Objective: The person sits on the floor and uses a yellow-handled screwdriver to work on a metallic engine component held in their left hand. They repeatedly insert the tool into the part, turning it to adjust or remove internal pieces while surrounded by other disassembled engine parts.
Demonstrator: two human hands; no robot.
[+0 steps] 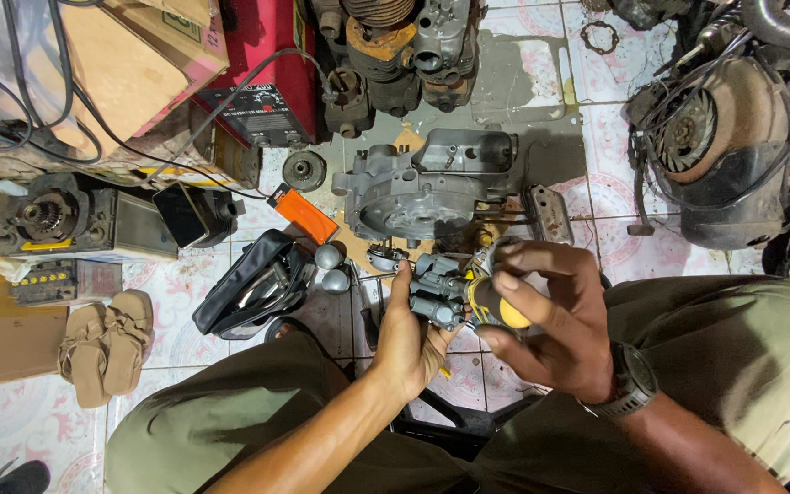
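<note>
Above the person's lap, the left hand (pixel 409 338) grips a small grey carburetor (pixel 439 288); the right hand (pixel 555 320) clasps a yellow-handled screwdriver (pixel 497 308) against it. Beyond lie an engine casing (pixel 422 187), a black bag (pixel 253 284) and sandals (pixel 107 343).

Two hands show: the left hand (pixel 409 343) and the right hand (pixel 555 320). Between them are one small grey carburettor (pixel 439 288) and one yellow-handled screwdriver (pixel 500 309). On the floor lie one large grey engine case (pixel 422 187), two small silver domes (pixel 331 268), one black bag (pixel 258 284), one orange box (pixel 305 216), one pair of tan sandals (pixel 107 343) and one red welder (pixel 272 73). One wristwatch (pixel 631 380) is worn.
</note>
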